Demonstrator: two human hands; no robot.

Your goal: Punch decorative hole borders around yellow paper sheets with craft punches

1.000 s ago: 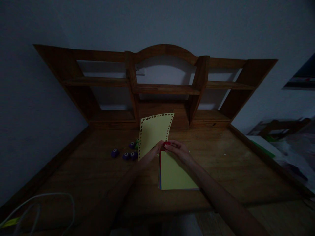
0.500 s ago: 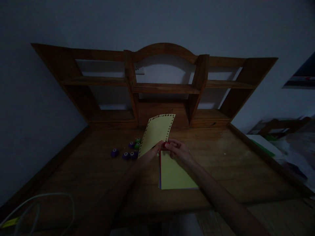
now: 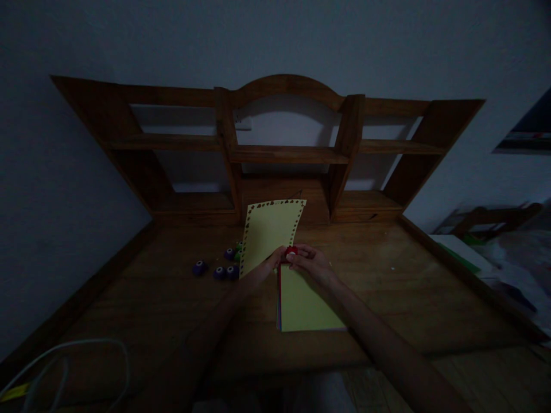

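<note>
Wooden desk (image 3: pixel 379 304); hands (image 3: pixel 316 265) hold red punch (image 3: pixel 291 250), yellow sheet (image 3: pixel 271 229)

The bench (image 3: pixel 365 292) is wood, its grain showing through a smooth finish with a faint sheen. The hutch (image 3: pixel 288 154) is the same sort of brown wood, smooth and lightly varnished in look. The punched yellow sheet (image 3: pixel 272 232) is thin, matt paper, smooth between its cut-outs; the paper stack (image 3: pixel 307 307) has a flat, matt top too. The red craft punch (image 3: pixel 291 250) looks like hard plastic, as do the rounded purple punches (image 3: pixel 199 267). The cable (image 3: pixel 86 342) appears plastic-coated and smooth. The painted wall (image 3: pixel 387 46) is matt, slightly rough.
</note>
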